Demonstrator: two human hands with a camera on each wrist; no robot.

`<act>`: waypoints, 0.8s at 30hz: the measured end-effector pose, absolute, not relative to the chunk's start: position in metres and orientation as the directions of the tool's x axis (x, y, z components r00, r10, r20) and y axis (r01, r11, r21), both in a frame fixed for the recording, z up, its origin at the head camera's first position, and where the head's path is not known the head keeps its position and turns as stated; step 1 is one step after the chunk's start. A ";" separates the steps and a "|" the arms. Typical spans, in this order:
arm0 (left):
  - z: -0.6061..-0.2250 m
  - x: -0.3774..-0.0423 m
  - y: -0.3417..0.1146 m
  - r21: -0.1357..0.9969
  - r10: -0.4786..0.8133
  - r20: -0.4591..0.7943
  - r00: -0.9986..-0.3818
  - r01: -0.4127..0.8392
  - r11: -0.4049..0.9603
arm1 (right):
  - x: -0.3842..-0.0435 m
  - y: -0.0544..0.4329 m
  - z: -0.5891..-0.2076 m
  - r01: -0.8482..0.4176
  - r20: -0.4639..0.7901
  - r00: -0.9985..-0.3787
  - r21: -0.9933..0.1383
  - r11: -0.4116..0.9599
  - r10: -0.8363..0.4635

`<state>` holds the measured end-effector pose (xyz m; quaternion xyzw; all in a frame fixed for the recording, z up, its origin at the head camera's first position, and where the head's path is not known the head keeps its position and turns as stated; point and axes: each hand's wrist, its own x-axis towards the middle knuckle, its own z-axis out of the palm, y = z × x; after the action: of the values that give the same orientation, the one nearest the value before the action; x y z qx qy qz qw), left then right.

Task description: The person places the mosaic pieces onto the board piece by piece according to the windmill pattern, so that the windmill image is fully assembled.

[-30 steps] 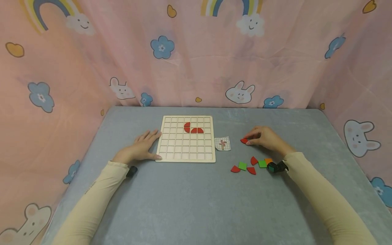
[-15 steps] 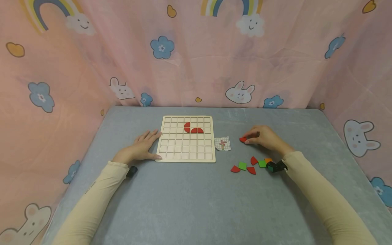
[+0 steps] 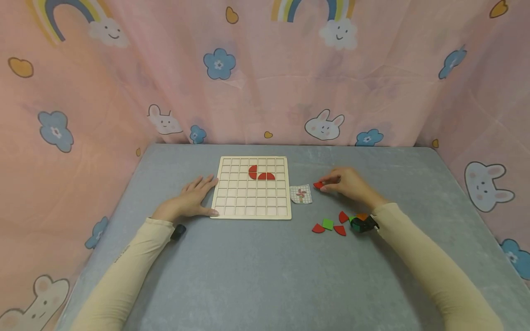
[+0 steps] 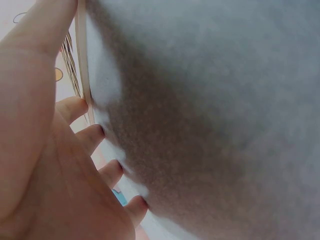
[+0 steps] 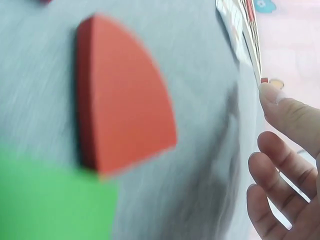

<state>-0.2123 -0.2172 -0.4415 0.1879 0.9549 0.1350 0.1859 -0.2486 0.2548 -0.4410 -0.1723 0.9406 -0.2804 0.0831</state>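
Note:
My left hand [image 3: 186, 199] lies with fingers spread at the left edge of a wooden grid board [image 3: 248, 202], its thumb on the near left corner. In the left wrist view the fingertips [image 4: 91, 137] rest on the table along the board's edge. Two pairs of red quarter-circle pieces, one pair [image 3: 253, 172] and another pair [image 3: 267, 176], sit in the board's upper cells. My right hand [image 3: 345, 184] pinches a red quarter-circle piece [image 3: 318, 185] between thumb and fingers, just right of a small paper pattern card [image 3: 301, 194]. Only a sliver of this piece [image 5: 264, 80] shows in the right wrist view.
Loose on the grey table [image 3: 256, 271] lie red quarter-circles [image 3: 318, 228], a green square [image 3: 328, 224] and an orange piece [image 3: 362, 216], partly behind the right wrist camera [image 3: 364, 225]. A pink patterned curtain [image 3: 265, 92] surrounds the table.
My right hand has moved left toward the card and board, carrying the red quarter-circle piece. My left hand has stayed in place on the board's edge.

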 end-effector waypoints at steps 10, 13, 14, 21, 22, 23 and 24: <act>-0.441 -0.212 -0.216 0.340 0.407 -0.310 -0.859 0.299 0.891 | -0.250 0.218 -0.435 -0.330 0.004 -0.916 -0.575 0.749 -0.401; -0.442 -0.212 -0.216 0.336 0.411 -0.302 -0.860 0.307 0.890 | -0.250 0.204 -0.435 -0.351 0.012 -0.908 -0.566 0.746 -0.418; -0.441 -0.212 -0.216 0.336 0.411 -0.301 -0.861 0.308 0.890 | -0.250 0.200 -0.435 -0.353 0.013 -0.907 -0.567 0.744 -0.420; -0.439 -0.211 -0.217 0.342 0.415 -0.293 -0.862 0.310 0.887 | -0.250 0.169 -0.435 -0.343 0.012 -0.906 -0.608 0.716 -0.424; -0.440 -0.211 -0.217 0.342 0.414 -0.295 -0.861 0.309 0.887 | -0.251 0.165 -0.436 -0.342 0.013 -0.905 -0.614 0.711 -0.424; -0.440 -0.211 -0.217 0.341 0.416 -0.294 -0.861 0.312 0.887 | -0.251 0.161 -0.437 -0.342 0.013 -0.905 -0.618 0.708 -0.426; -0.440 -0.212 -0.217 0.340 0.415 -0.296 -0.860 0.312 0.887 | -0.251 0.157 -0.437 -0.337 0.010 -0.906 -0.625 0.704 -0.424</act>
<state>-0.2115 -0.2167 -0.4402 0.1906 0.9540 0.1414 0.1833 -0.2514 0.1569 -0.4374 -0.2066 0.9206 -0.3245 0.0672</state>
